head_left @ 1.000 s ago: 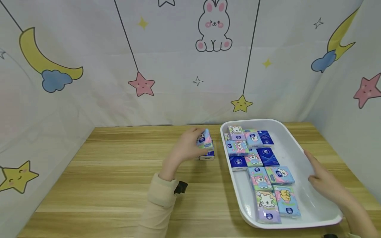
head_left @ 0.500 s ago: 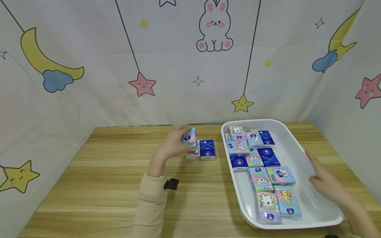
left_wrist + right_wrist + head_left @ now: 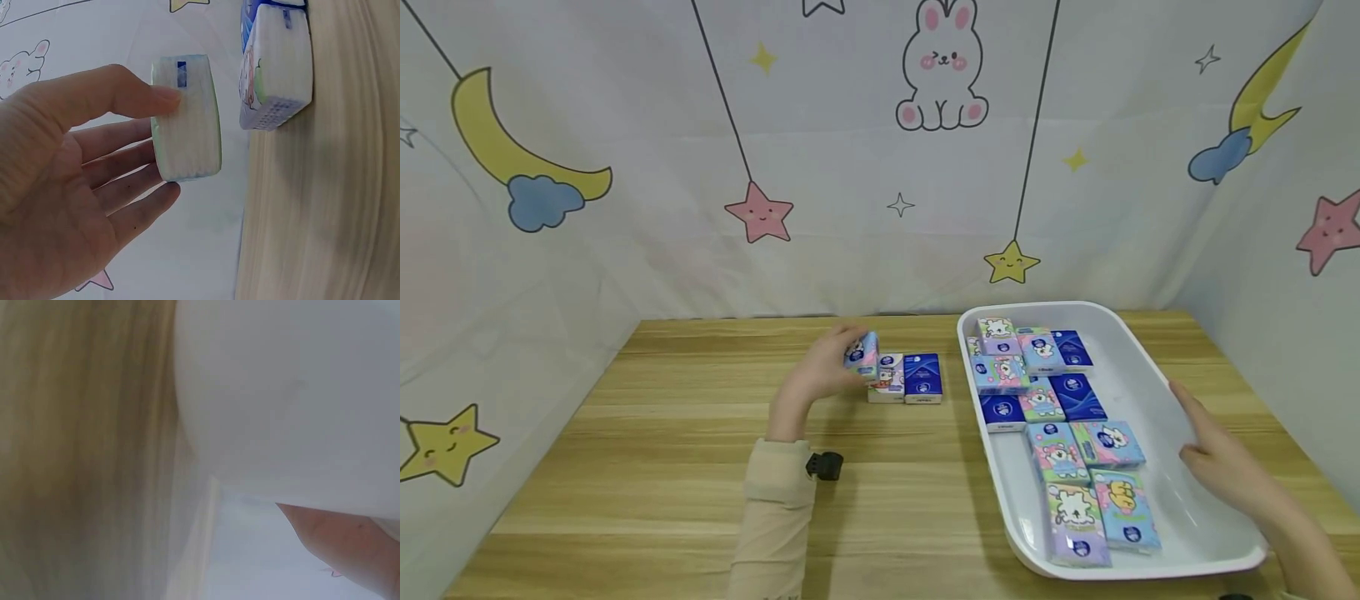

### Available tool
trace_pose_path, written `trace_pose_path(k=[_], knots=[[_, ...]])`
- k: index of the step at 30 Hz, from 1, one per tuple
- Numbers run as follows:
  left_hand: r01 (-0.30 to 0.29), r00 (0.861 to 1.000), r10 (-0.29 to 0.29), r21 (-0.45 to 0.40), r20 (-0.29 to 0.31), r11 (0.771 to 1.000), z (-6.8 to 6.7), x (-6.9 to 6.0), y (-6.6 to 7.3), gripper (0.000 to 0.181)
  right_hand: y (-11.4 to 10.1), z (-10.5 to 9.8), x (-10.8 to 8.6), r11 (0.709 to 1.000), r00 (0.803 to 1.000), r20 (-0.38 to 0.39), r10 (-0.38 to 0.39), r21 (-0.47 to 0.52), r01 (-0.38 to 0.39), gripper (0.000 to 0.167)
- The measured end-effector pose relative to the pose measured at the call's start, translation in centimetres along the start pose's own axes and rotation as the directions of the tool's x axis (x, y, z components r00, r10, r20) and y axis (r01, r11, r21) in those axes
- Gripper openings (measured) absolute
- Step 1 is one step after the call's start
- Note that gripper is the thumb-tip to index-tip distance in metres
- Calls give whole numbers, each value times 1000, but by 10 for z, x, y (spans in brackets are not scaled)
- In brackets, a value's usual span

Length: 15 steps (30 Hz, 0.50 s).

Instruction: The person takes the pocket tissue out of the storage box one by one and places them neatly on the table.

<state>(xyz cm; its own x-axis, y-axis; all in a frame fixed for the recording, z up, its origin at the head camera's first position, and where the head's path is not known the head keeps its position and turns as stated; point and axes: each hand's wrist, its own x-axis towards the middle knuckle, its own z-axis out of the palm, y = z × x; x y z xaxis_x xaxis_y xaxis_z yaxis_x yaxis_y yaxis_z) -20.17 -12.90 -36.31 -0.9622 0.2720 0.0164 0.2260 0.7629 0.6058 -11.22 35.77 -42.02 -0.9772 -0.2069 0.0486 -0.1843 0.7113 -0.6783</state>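
My left hand (image 3: pixel 820 371) pinches a small tissue pack (image 3: pixel 862 354) with a pink and blue cartoon print. In the left wrist view the thumb presses the pale end of this pack and the fingers lie behind it. It is held just above the wooden table, left of a white cartoon tissue pack (image 3: pixel 886 385). A dark blue tissue pack (image 3: pixel 922 379) lies against that one's right side. My right hand (image 3: pixel 1228 467) grips the right rim of a white tray (image 3: pixel 1195 521), thumb on the inside. In the right wrist view the tray's outer wall hides most of that hand.
Several cartoon and dark blue tissue packs fill the tray's left half, some stacked, such as a purple pack (image 3: pixel 1077 525) at the front. A printed white curtain (image 3: pixel 827 267) stands behind the table (image 3: pixel 685 467) and along its sides.
My left hand has carried its tissue pack leftward from above the blue pack, past the white cartoon pack, and lowered it slightly. The right hand and tray have stayed in place.
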Motion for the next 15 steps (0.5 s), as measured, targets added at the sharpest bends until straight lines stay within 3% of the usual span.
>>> trace_pose_path(k=[9,15], knots=[[-6,1000,6,28,0,1000,-1,0,-13,72,-2,0,0,1000,1000,5,11,16,-11,82],[9,999,-11,71,32,997,1,1,-17,70,-4,-2,1,999,999,24,41,22,-41,82]])
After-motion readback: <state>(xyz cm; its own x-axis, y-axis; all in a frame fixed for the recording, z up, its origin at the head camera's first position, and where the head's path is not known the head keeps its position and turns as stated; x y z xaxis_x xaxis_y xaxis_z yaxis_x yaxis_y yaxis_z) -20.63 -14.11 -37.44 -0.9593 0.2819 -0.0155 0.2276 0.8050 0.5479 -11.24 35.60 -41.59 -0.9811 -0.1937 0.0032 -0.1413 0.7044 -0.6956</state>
